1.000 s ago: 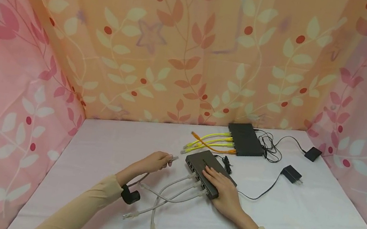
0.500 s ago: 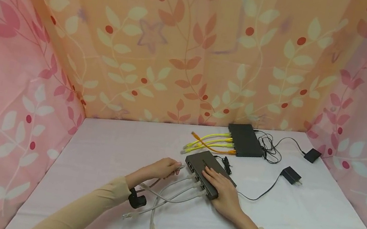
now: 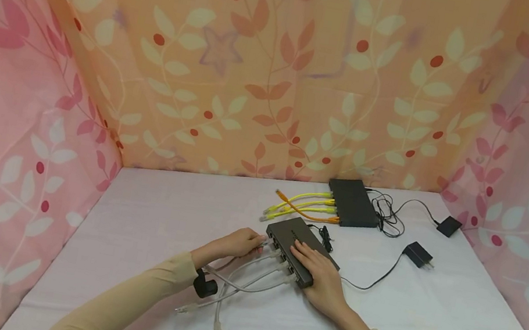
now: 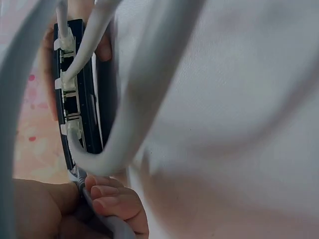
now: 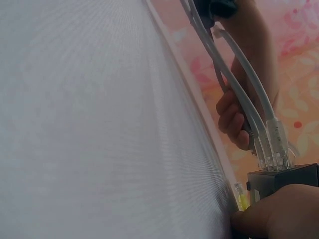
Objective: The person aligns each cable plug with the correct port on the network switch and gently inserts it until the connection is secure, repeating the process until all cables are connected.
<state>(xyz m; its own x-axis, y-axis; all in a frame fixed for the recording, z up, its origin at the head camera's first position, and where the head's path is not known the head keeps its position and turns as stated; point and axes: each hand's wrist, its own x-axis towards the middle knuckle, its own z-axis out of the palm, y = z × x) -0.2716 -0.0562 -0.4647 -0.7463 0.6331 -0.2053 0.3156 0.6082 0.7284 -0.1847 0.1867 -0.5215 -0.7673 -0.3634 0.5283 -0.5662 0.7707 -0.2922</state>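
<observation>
A dark grey network switch (image 3: 300, 248) lies on the white cloth, its row of ports facing left toward my left hand. Three grey Ethernet cables (image 4: 92, 47) are plugged into spaced ports, their loose ends trailing on the cloth. My left hand (image 3: 239, 242) pinches another grey Ethernet cable (image 4: 85, 191) close to its plug, at the far end of the port row; fingers and the switch edge hide the tip, so I cannot tell how far in it sits. My right hand (image 3: 321, 275) rests on top of the switch with its fingers spread, the thumb side at the near end.
Behind it stands a black switch (image 3: 353, 203) with yellow cables (image 3: 300, 204) and an orange cable (image 3: 306, 212). A coiled black cord (image 3: 391, 214) and two power adapters, one (image 3: 449, 226) farther back and one (image 3: 419, 254) nearer, lie right. Patterned curtains enclose the table.
My left hand has moved right with the pinched Ethernet cable, bringing its plug from the open cloth up to the switch's port side. The right hand stays on the switch.
</observation>
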